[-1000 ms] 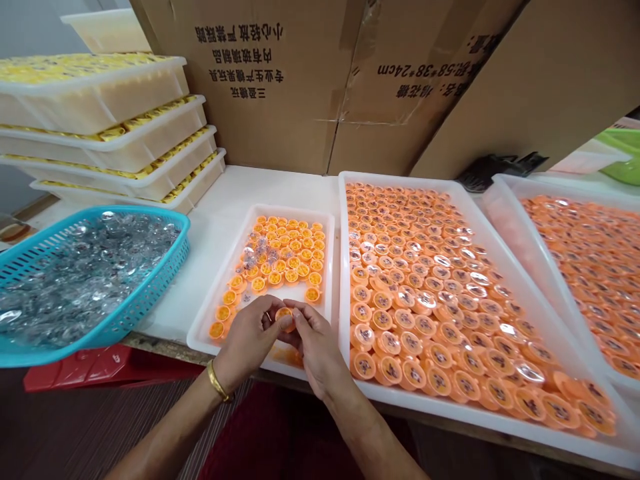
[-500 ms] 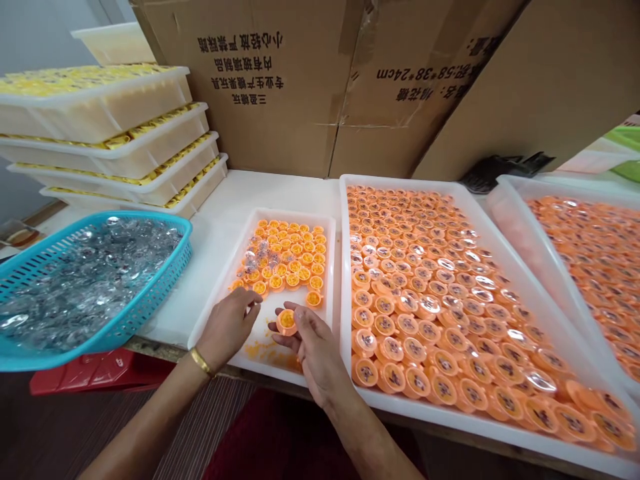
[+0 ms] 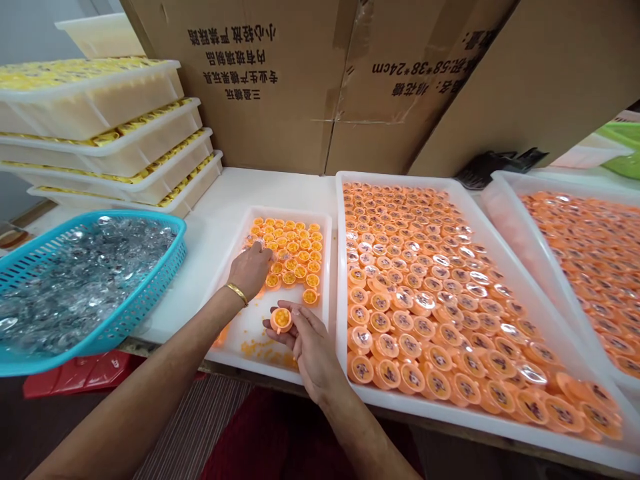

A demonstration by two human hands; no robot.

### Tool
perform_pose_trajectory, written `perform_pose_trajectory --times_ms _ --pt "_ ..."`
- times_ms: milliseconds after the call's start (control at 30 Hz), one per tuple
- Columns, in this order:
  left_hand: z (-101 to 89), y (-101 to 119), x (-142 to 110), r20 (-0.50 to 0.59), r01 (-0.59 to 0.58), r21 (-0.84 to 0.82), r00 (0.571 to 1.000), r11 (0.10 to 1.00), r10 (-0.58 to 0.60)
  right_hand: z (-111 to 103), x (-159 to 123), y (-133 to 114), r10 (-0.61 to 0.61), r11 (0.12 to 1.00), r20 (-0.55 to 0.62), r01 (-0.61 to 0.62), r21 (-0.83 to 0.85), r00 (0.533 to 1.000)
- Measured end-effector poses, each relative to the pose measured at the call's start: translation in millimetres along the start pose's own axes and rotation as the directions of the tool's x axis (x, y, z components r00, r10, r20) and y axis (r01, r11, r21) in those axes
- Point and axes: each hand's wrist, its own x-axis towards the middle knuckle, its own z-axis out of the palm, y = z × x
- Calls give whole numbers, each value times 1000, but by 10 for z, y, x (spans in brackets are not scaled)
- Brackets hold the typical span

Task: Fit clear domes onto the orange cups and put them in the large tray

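Note:
My right hand (image 3: pixel 311 347) holds a small orange toy cup (image 3: pixel 281 320) filled with yellow bits, its open top facing up. Over the small white tray (image 3: pixel 327 267), my left hand (image 3: pixel 250 268) reaches down with its fingers bent together. What the fingertips touch is hidden behind the hand. Beneath and beside them stand several filled orange cups (image 3: pixel 290 265), with a few clear plastic lids lying on top. Loose yellow bits (image 3: pixel 263 350) are scattered on the near floor of this tray.
A blue basket (image 3: pixel 150 297) of clear lids stands at left. Stacked white bins (image 3: pixel 145 120) rise behind it. On the right, a large tray (image 3: pixel 341 280) holds rows of lidded orange cups, with another tray (image 3: pixel 530 233) beyond. Cardboard boxes (image 3: pixel 290 133) line the back.
My left hand has moved forward from near the held cup to the lids lying on the cups. My right hand keeps its cup at nearly the same place.

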Motion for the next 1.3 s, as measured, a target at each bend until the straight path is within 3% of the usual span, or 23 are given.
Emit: perform_pose_trajectory --times_ms 200,367,433,500,533,567,633,700,800,867,1033,1300 --pt "-86 19 -35 -52 -9 -26 999 1000 8 25 -3 -6 -32 995 24 35 -98 999" --pt "-242 45 -343 -111 41 -173 992 984 -61 30 16 12 -50 981 17 52 -187 999" --pt "-240 65 -499 -38 96 -416 992 904 -123 24 32 34 -45 975 18 48 -217 999" --pt "-208 91 -634 56 175 -652 982 738 -183 16 46 56 -46 968 20 50 -244 999" --pt "-191 102 -690 69 192 -710 976 677 -205 12 50 66 -46 966 24 50 -255 999" --pt "-178 111 -741 40 178 -718 976 672 -216 7 53 74 -42 964 27 47 -261 999" --pt "-170 117 -834 -99 79 -616 979 784 -177 -3 54 82 -32 967 17 36 -252 999" --pt "-176 111 -934 -194 -58 -386 981 921 -20 -11 52 85 -28 974 -15 24 -225 999" --pt "-158 107 -1104 -102 -244 -66 966 968 237 -16 51 86 -40 980 -34 32 -195 999" --pt "-114 114 -1209 -15 -319 46 947 947 320 -18 53 89 -50 985 -34 44 -170 998" --pt "-30 91 -1355 26 -307 174 951 936 307 -44 72 123 -64 989 -73 54 -139 995" --pt "-88 82 -1421 -44 -167 107 984 980 173 -47 74 123 -57 990 -95 44 -134 994"
